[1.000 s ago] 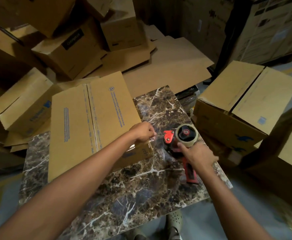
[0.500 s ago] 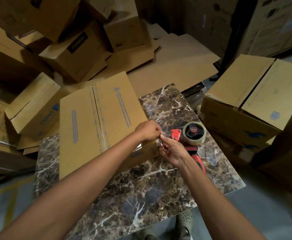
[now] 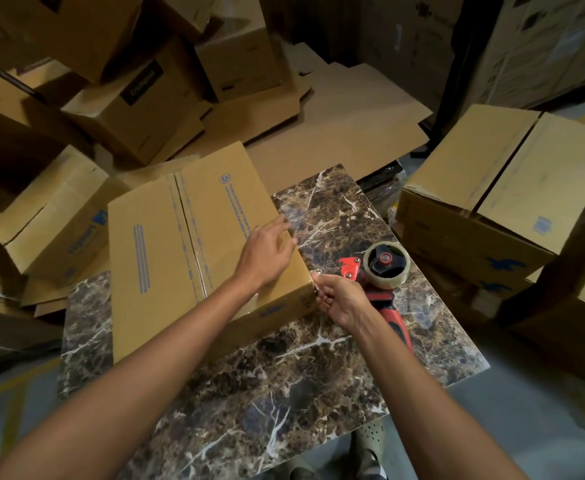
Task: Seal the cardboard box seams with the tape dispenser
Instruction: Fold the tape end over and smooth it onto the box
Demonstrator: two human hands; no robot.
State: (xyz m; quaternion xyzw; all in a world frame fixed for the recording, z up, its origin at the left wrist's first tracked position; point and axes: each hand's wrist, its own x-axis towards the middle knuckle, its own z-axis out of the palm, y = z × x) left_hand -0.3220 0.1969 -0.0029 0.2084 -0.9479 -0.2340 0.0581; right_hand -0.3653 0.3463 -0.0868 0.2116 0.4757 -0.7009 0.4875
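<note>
Left hand (image 3: 267, 252) now flat; dispenser (image 3: 381, 282) half-hidden.

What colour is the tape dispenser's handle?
Red with black, on the tape dispenser; the head view shows it.

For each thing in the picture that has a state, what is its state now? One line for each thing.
cardboard box: closed, flaps down, lying on the marble table, clear tape along the centre seam.
tape dispenser: lying on the table, not held, roll loaded.
left hand: open, flat on the box's right edge.
right hand: fingers pinched at the box's near right corner; tape end unclear.
box at right: flaps closed, seam untaped.
</note>
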